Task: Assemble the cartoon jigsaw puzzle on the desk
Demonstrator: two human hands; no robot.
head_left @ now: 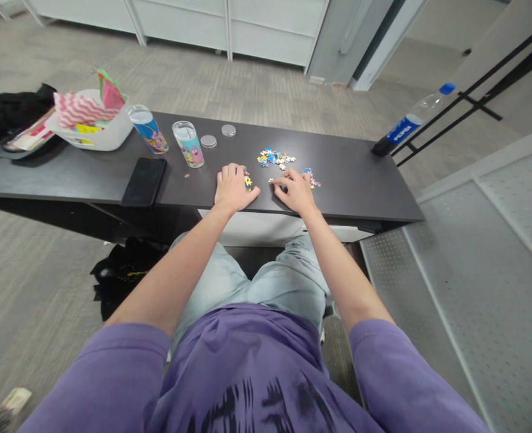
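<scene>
Near the table's (360, 186) front edge, the left hand (231, 187) curved, thumb spread, around jigsaw pieces (247, 181), perhaps steadying them; the right hand (295, 190) pinched a single piece (270, 180).

Jigsaw pile (275, 157): loose pcs, blue/yellow/white, on dk tabletop (360, 186). Yellowish cluster (247, 181) L of pile, nearer front edge, partly hidden. Pink/blue cluster (312, 178) to R, partly hidden. Single sm. pc (270, 180) betw. clusters.

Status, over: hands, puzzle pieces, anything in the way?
Left hand partly hiding some pieces. Right hand at one small piece, grip unclear. Loose pile beyond both hands. Phone and two printed containers off left, clear of both.
</scene>
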